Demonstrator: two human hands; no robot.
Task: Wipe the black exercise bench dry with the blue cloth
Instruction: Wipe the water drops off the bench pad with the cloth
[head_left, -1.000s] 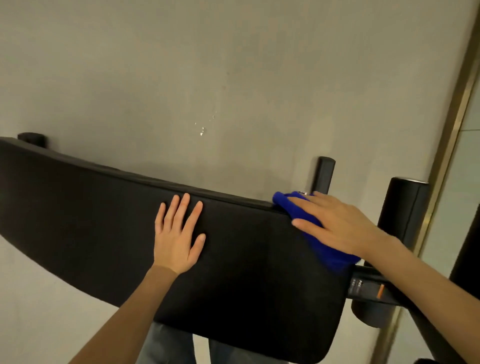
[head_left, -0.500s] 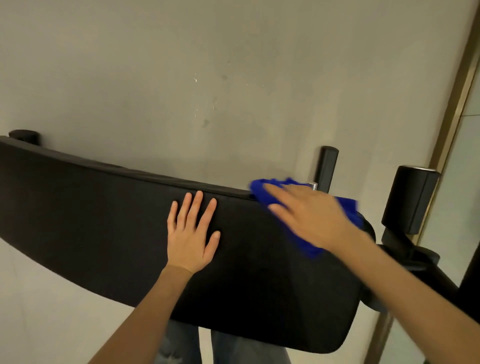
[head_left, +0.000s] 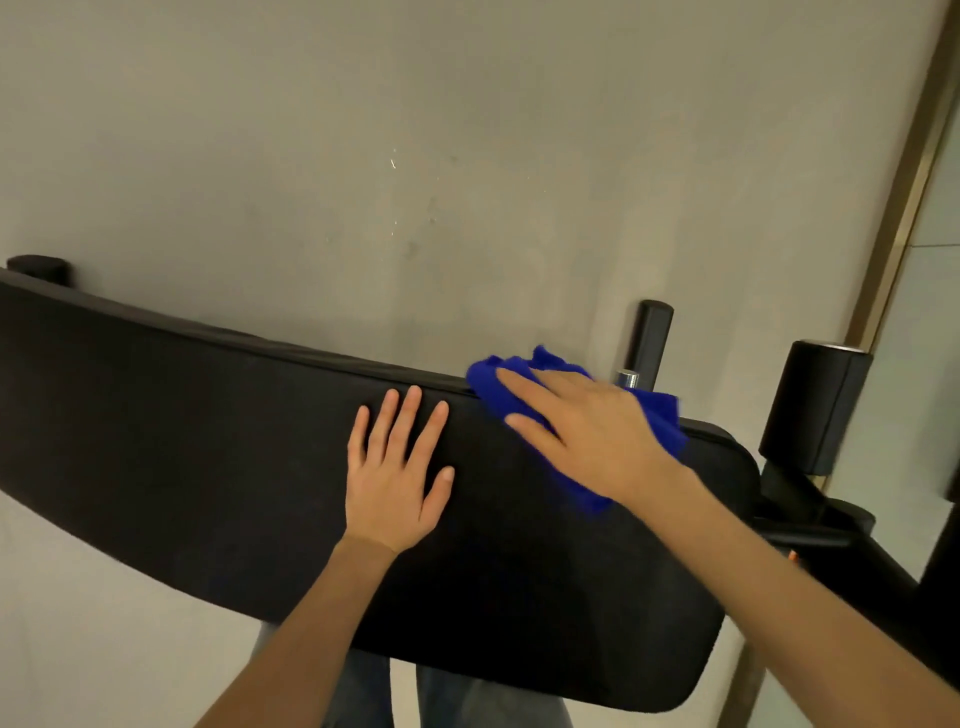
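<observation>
Where the pale grey floor (head_left: 467, 130) fills the upper field: bare, with a few small glinting specks, possibly droplets, near its middle; brass-coloured strip (head_left: 904, 208) down the right edge. Next in size, black exercise bench (head_left: 182, 441): long padded surface, slanting from upper left to lower right across the view, matte, no wet patches discernible at this sharpness, so dryness not confirmable. Black roller pads (head_left: 815, 405) and frame post (head_left: 652, 332) at the bench's right end, just beyond the padding. Left hand (head_left: 395, 478): flat, fingers spread, palm down on the padding near its middle, gripping nothing, apparently bracing. Right hand (head_left: 587, 431): flat, fingers extended, pressing down on the blue cloth (head_left: 660, 415) rather than clutching it. Cloth itself: bunched, lying on the far edge of the padding toward the right end, showing beyond the fingertips and at both sides of the palm. Denim-clad legs (head_left: 467, 696) below the near edge. Progress, as a judgement: wiping under way at the right end only; long left stretch of padding, near edge and area under the left hand most likely yet to be covered; roughly early to middle stage, exact share not determinable.
</observation>
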